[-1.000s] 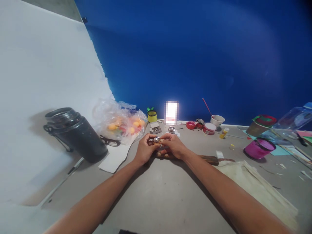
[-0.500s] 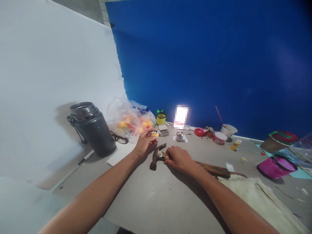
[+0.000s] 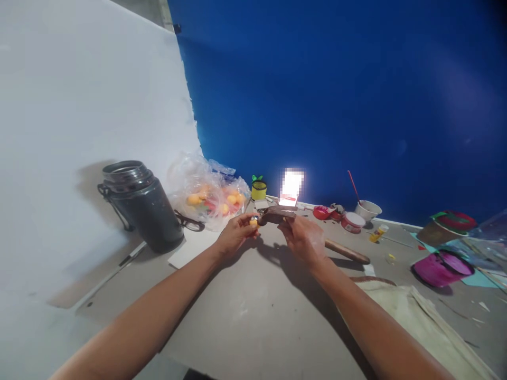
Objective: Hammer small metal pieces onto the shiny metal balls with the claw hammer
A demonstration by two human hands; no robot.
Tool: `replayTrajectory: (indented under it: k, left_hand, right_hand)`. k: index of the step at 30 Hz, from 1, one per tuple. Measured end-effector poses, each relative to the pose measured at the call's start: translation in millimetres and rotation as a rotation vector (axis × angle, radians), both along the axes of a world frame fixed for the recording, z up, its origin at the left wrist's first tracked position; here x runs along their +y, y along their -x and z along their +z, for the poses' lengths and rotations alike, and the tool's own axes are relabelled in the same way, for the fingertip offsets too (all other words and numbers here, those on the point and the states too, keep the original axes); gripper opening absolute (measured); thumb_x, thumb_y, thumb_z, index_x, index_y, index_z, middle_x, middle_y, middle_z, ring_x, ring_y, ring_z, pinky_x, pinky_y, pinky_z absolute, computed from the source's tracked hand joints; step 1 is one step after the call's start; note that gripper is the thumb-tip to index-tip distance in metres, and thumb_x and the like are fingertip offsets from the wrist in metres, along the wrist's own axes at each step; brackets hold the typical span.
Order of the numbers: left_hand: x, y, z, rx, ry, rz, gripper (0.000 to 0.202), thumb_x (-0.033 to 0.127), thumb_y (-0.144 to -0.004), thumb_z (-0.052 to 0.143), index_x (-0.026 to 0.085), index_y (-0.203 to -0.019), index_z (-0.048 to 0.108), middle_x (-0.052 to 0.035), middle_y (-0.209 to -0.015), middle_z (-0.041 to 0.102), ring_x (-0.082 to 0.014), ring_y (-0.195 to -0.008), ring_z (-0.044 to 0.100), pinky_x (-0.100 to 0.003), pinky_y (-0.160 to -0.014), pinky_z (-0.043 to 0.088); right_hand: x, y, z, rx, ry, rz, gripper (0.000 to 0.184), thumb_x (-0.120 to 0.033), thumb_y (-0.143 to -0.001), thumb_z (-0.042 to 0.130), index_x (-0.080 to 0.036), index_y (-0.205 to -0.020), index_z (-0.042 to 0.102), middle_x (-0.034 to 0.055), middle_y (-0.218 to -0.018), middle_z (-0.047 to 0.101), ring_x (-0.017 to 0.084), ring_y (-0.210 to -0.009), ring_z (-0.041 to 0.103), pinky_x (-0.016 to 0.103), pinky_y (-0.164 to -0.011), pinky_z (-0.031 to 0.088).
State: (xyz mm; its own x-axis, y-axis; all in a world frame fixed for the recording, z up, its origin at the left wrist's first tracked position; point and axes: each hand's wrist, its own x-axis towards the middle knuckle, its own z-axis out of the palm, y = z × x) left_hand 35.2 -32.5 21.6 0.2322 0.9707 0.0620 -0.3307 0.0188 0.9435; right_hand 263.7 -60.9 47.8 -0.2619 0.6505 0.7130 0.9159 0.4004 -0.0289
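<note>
My left hand [image 3: 234, 235] is closed in a pinch around a small yellow object with a shiny silver top [image 3: 254, 221]; its exact kind is too small to tell. My right hand [image 3: 304, 238] grips a claw hammer [image 3: 347, 251] by its wooden handle, close to the head. The rusty hammer head is raised off the table, beside the silver top; whether they touch I cannot tell. Behind the hammer head, a small box [image 3: 261, 205] is partly hidden.
A dark flask [image 3: 148, 211], eyeglasses [image 3: 193, 224] and a plastic bag of orange and red items [image 3: 209, 195] stand at left. Along the back are a yellow pot [image 3: 259, 190], a bright blurred screen and a white cup [image 3: 368, 211]. At right lie a magenta pot [image 3: 442, 269] and pale cloth [image 3: 400, 301].
My right hand has lifted the hammer from the table and turned its head up towards the yellow object. My left hand still holds that object. The view has shifted slightly.
</note>
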Motion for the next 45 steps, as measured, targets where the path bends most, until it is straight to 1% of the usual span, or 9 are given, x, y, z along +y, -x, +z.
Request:
replayTrajectory:
  k: [7,14,20,25,31,34,36,40,45]
  left_hand:
    - [-6,-5,1.3,0.030,-0.002,-0.044,0.048,0.033,-0.071,0.089,0.014,-0.112,0.074,-0.0066,-0.091,0.071,-0.0128,-0.068,0.064,-0.030,-0.068,0.050]
    - [-4,-4,-0.2,0.129,-0.058,0.034,0.041,0.027,-0.074,0.083,0.019,-0.114,0.073,-0.0011,-0.081,0.068,-0.0132,-0.068,0.063,-0.031,-0.071,0.051]
    - [-6,-5,1.0,0.210,-0.069,0.052,0.040,0.023,-0.071,0.079,0.019,-0.110,0.073,-0.0002,-0.080,0.068,-0.0135,-0.066,0.063,-0.031,-0.068,0.051]
    - [-6,-6,2.2,0.192,-0.037,0.051,0.041,0.026,-0.072,0.082,0.019,-0.111,0.073,-0.0005,-0.083,0.069,-0.0129,-0.066,0.065,-0.032,-0.071,0.052]
    - [-5,-7,0.1,0.172,-0.030,0.037,0.043,0.026,-0.072,0.083,0.017,-0.113,0.071,-0.0028,-0.083,0.071,-0.0145,-0.066,0.066,-0.033,-0.070,0.053]
    - [1,-3,-0.7,0.124,-0.047,0.106,0.047,0.026,-0.068,0.086,0.017,-0.112,0.071,-0.0037,-0.089,0.073,-0.0144,-0.067,0.067,-0.032,-0.069,0.053]
    - [4,0,-0.9,0.097,-0.047,0.162,0.049,0.024,-0.063,0.087,0.017,-0.109,0.071,-0.0040,-0.092,0.073,-0.0138,-0.069,0.066,-0.029,-0.066,0.052]
    - [5,3,0.5,0.135,-0.068,0.242,0.049,0.023,-0.064,0.085,0.017,-0.110,0.071,-0.0030,-0.089,0.072,-0.0121,-0.068,0.063,-0.026,-0.064,0.050]
    - [5,2,2.0,0.206,-0.066,0.250,0.049,0.027,-0.065,0.084,0.016,-0.110,0.070,-0.0019,-0.082,0.070,-0.0128,-0.063,0.062,-0.027,-0.060,0.050]
  right_hand:
    - [-2,0,8.1,0.004,-0.067,-0.021,0.030,-0.038,-0.106,0.049,-0.019,-0.100,0.071,0.0080,-0.077,0.068,0.021,-0.071,0.057,0.032,-0.066,0.029]
    - [-4,-3,15.7,0.022,-0.113,-0.038,0.031,-0.037,-0.107,0.048,-0.018,-0.099,0.072,0.0085,-0.077,0.068,0.021,-0.074,0.058,0.032,-0.068,0.030]
    - [-3,-2,12.1,-0.059,-0.022,0.008,0.029,-0.034,-0.106,0.049,-0.019,-0.092,0.070,0.0062,-0.073,0.067,0.020,-0.069,0.055,0.033,-0.065,0.027]
    - [-3,-1,12.3,0.025,-0.018,-0.009,0.023,-0.034,-0.103,0.054,-0.018,-0.103,0.070,0.0100,-0.086,0.068,0.023,-0.083,0.058,0.032,-0.072,0.036]
    - [-4,-2,17.8,0.111,0.217,0.009,0.021,-0.026,-0.093,0.068,-0.019,-0.113,0.067,0.0106,-0.104,0.068,0.025,-0.097,0.059,0.031,-0.073,0.040]
    - [-6,-3,29.2,0.226,0.436,0.044,0.029,-0.027,-0.090,0.069,-0.019,-0.117,0.065,0.0073,-0.100,0.070,0.021,-0.086,0.060,0.030,-0.070,0.038]
    - [-11,2,35.0,0.239,0.642,0.133,0.019,-0.028,-0.089,0.068,-0.019,-0.106,0.067,0.0036,-0.089,0.070,0.018,-0.076,0.057,0.028,-0.066,0.035]
    - [-29,25,31.6,0.116,0.892,0.279,0.013,-0.033,-0.087,0.068,-0.020,-0.089,0.068,0.0029,-0.086,0.071,0.017,-0.075,0.057,0.028,-0.063,0.030]
    - [-49,50,20.4,-0.120,0.945,0.304,0.018,-0.038,-0.086,0.069,-0.021,-0.093,0.071,0.0045,-0.091,0.074,0.020,-0.078,0.062,0.029,-0.060,0.029]
